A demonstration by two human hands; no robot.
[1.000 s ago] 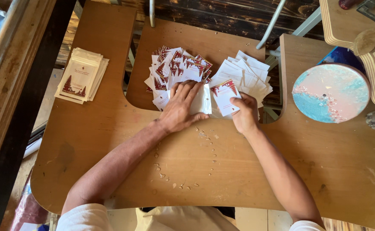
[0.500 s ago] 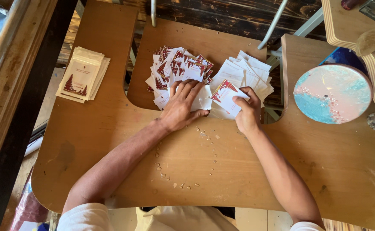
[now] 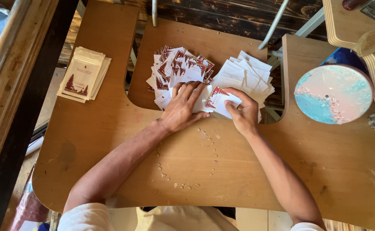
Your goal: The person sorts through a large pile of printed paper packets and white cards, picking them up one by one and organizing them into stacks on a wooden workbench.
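Observation:
My left hand [image 3: 184,106] lies flat, palm down, on the near edge of a fanned heap of small white cards with dark red prints [image 3: 177,68]. My right hand [image 3: 243,111] pinches one printed white card [image 3: 220,101] at its right side, close beside the left hand's fingertips. Behind the right hand spreads a second heap of plain white cards [image 3: 247,75]. Both heaps rest on the brown wooden table [image 3: 110,137], near a curved cut-out in it.
A neat stack of cream printed pouches [image 3: 84,73] lies at the table's far left. A round blue-and-pink disc [image 3: 333,93] sits at the right, with plywood shapes [image 3: 367,34] behind it. Small pale scraps [image 3: 183,171] dot the wood between my forearms. A dark wooden beam [image 3: 20,102] runs along the left.
The card in my right hand has tipped and slid left toward my left hand, and the left hand has flattened over the edge of the printed heap.

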